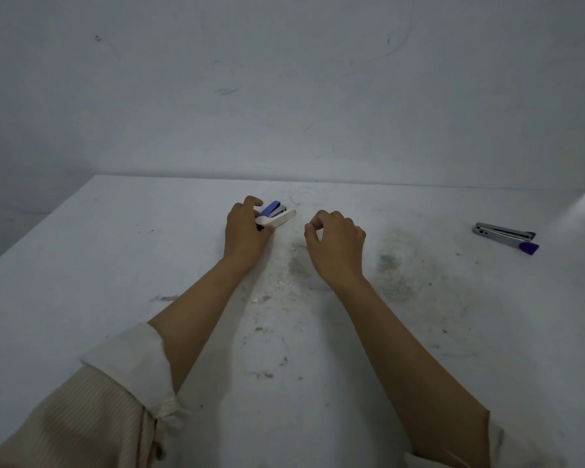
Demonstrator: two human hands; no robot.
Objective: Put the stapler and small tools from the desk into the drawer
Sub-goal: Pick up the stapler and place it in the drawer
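Note:
A small blue and white stapler point(277, 215) lies near the far middle of the white desk point(115, 265). My left hand point(245, 231) is closed around its near end, thumb and fingers on either side. My right hand point(336, 244) hovers just right of the stapler with its fingers curled and nothing in it. A silver nail clipper point(505, 236) with a purple tip lies far to the right on the desk, apart from both hands. No drawer is in view.
The desk is scuffed and dusty, with paint flakes point(267, 295) between my forearms. Its far edge meets a white wall point(284, 96). The left edge drops off at the frame's left side.

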